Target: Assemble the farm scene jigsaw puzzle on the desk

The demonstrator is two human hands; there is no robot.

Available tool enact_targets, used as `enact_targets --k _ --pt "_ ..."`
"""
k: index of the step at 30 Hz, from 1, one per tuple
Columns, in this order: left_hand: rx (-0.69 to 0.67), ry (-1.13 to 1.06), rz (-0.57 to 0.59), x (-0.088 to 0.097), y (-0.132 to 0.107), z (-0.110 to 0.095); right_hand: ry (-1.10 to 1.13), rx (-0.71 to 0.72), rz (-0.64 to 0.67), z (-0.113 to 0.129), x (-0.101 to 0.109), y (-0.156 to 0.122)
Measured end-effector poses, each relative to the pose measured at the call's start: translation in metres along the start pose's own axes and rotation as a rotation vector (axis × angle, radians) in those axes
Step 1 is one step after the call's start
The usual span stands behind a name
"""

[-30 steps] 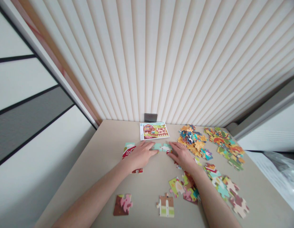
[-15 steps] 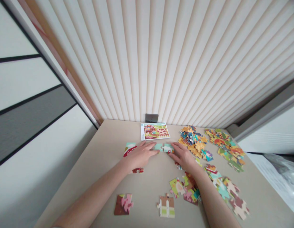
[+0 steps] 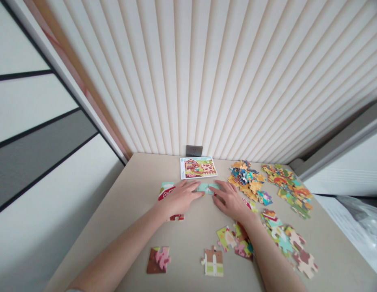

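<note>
My left hand point(image 3: 179, 198) lies flat on the beige table point(image 3: 133, 219), fingers stretched onto a pale teal puzzle piece point(image 3: 203, 187). My right hand point(image 3: 230, 199) lies flat too, its fingers on a second teal piece point(image 3: 214, 186) that now touches the first. A red barn piece point(image 3: 164, 191) sits just left of my left hand. A small red piece point(image 3: 177, 217) peeks out under my left wrist.
A picture card of a farm scene point(image 3: 198, 167) lies by the wall under a grey socket point(image 3: 194, 150). Heaps of loose pieces point(image 3: 247, 179) point(image 3: 290, 187) fill the right side. Single pieces point(image 3: 158, 259) point(image 3: 213, 262) point(image 3: 226, 237) lie near the front edge.
My right hand has slid left, bringing its teal piece against the one under my left hand. The gap between the two pieces has closed. My left hand has stayed put.
</note>
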State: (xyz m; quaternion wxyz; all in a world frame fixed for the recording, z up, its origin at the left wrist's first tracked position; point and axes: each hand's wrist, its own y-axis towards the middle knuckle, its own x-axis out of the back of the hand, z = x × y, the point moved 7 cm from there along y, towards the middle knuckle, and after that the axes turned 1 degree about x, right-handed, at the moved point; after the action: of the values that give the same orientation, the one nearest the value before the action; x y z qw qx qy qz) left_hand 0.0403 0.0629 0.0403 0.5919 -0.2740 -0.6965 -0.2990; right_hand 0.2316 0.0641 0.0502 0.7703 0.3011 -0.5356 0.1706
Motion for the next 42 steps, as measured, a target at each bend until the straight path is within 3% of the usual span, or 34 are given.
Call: enact_targets --k 5,13,16,19,22,25,27,31,35,42 --pt "0.003 -0.004 0.019 -0.003 0.000 0.002 -0.041 0.006 0.024 0.010 -0.005 0.006" --pt "-0.003 -0.005 -0.001 -0.005 0.001 0.001 0.013 -0.024 0.019 0.006 -0.014 0.003" --pt "0.004 0.006 -0.016 0.002 0.001 -0.001 0.040 -0.064 -0.061 0.001 0.002 0.001" --pt "0.066 0.005 -0.071 0.024 -0.008 0.000 0.093 -0.105 -0.149 0.001 0.030 -0.007" --pt "0.096 0.006 -0.128 0.049 -0.042 -0.003 0.171 -0.125 -0.137 0.011 0.056 -0.031" --pt "0.135 -0.072 -0.178 0.062 -0.101 -0.012 0.172 -0.123 -0.050 0.032 0.064 -0.076" --pt "0.206 -0.136 -0.218 0.059 -0.146 -0.018 0.143 -0.126 0.000 0.051 0.057 -0.111" --pt "0.271 -0.136 -0.200 0.028 -0.213 -0.040 0.148 -0.069 0.079 0.095 0.026 -0.159" --pt "0.301 -0.116 -0.180 0.006 -0.236 -0.053 0.065 -0.016 0.069 0.122 0.008 -0.165" --pt "0.272 -0.104 -0.234 0.000 -0.236 -0.055 -0.118 0.066 -0.016 0.128 0.012 -0.163"
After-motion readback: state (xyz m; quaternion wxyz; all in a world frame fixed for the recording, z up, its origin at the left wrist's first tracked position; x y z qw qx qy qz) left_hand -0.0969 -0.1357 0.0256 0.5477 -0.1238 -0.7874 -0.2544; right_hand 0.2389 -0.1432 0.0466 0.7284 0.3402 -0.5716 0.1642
